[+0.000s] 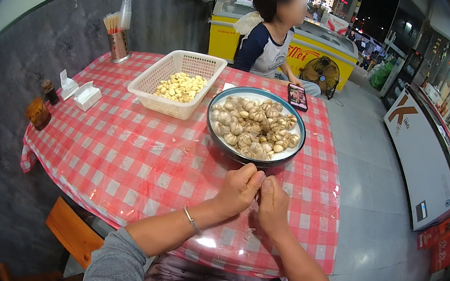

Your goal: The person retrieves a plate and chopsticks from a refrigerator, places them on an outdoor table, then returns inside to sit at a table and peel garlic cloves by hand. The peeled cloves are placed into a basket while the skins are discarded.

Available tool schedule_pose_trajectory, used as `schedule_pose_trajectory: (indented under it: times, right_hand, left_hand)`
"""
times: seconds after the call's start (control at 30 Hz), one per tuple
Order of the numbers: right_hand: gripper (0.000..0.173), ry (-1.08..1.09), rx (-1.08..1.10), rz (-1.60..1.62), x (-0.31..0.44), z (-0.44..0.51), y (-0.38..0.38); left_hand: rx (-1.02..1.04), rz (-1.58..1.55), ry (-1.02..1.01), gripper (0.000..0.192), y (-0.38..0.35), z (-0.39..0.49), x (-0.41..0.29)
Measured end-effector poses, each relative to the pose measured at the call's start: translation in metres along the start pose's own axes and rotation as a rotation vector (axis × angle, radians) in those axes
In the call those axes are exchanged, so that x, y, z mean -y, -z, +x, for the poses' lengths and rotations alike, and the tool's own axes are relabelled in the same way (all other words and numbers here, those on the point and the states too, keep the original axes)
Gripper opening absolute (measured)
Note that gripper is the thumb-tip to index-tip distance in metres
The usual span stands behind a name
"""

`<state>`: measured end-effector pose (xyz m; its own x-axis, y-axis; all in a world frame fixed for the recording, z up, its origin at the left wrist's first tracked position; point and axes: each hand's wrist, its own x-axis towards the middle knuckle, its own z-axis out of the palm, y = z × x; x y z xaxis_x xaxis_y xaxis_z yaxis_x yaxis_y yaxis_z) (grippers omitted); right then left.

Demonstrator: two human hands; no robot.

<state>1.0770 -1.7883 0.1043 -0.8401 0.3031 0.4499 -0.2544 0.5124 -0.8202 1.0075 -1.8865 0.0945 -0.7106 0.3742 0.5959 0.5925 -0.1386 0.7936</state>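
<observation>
My left hand [239,188] and my right hand [272,202] meet at their thumbs and curled fingers, just below a blue-rimmed bowl [212,127]. Something small seems pinched between them, but the fingers hide it, so I cannot tell what it is. Garlic bulbs [247,139] with papery skins fill the white inside of the bowl. Behind it on the left, a white plastic basket [142,97] holds peeled garlic cloves [180,87]. Bits of garlic skin [249,231] lie on the red checked tablecloth [148,159].
A person [266,37] sits across the table beside a phone [298,97]. Along the table's left lie a tissue pack [87,96], condiment jars [38,113] and a metal chopstick holder [118,46]. A wooden chair [74,231] stands at the near left, a chest freezer [422,165] at right.
</observation>
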Motion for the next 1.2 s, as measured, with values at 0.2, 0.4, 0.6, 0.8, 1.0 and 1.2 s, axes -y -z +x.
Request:
schedule_pose_trajectory:
  times: [0.2,0.4,0.6,0.8,1.0,1.2]
  right_hand:
    - [0.035,-0.270,-0.056,0.306,-0.011,0.006,0.007]
    - [0.023,0.109,-0.061,-0.151,0.000,0.012,0.017]
    - [0.016,0.131,0.018,-0.063,-0.007,0.012,0.013]
    - [0.018,0.196,-0.136,-0.145,0.015,0.016,0.034]
    - [0.021,0.412,0.129,-0.064,0.140,-0.018,0.060]
    - [0.020,0.467,0.299,0.021,0.143,-0.018,0.054]
  left_hand:
    - [0.032,-0.054,-0.067,0.014,-0.009,0.000,0.003]
    - [0.167,-0.564,0.409,0.027,-0.007,-0.004,-0.007]
    - [0.098,-0.559,0.454,0.025,-0.001,-0.001,0.004]
    - [-0.049,-0.682,0.428,0.019,-0.007,0.004,-0.009]
    - [-0.091,-0.657,0.529,0.017,-0.009,0.005,-0.007]
    - [-0.136,-0.693,0.536,0.019,0.005,0.003,-0.008]
